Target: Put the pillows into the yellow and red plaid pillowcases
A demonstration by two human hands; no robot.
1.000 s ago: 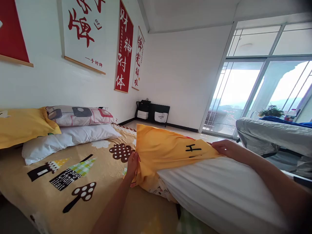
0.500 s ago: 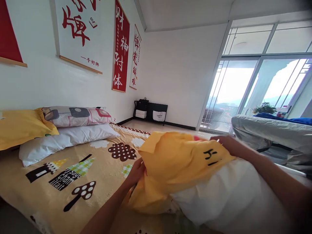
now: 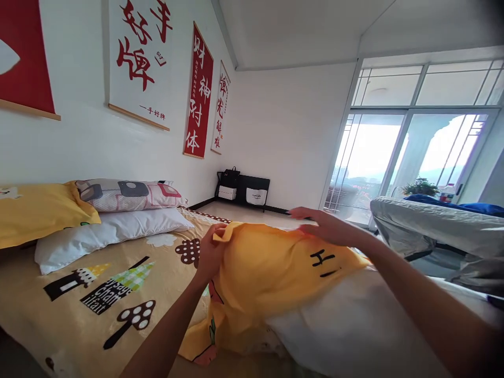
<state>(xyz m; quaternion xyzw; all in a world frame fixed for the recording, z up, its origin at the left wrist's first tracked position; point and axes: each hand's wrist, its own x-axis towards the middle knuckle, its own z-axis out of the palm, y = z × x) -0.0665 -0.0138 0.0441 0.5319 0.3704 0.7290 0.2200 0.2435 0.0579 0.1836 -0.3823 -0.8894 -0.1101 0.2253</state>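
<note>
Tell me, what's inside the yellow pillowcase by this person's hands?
A white pillow is partly inside the yellow pillowcase, its nearer part showing outside. How far in it reaches, and whether anything else is inside, is covered from view.

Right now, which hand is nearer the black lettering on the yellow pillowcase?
Right. The right hand is just above the black lettering in view; the left hand pinches the yellow pillowcase farther off, at its left edge.

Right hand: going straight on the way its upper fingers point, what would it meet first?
Probably nothing close: from the right hand, that line seems to run above the pillowcase below it, toward the distant black rack. Depth is unclear, so its underside could brush the pillowcase first.
</note>
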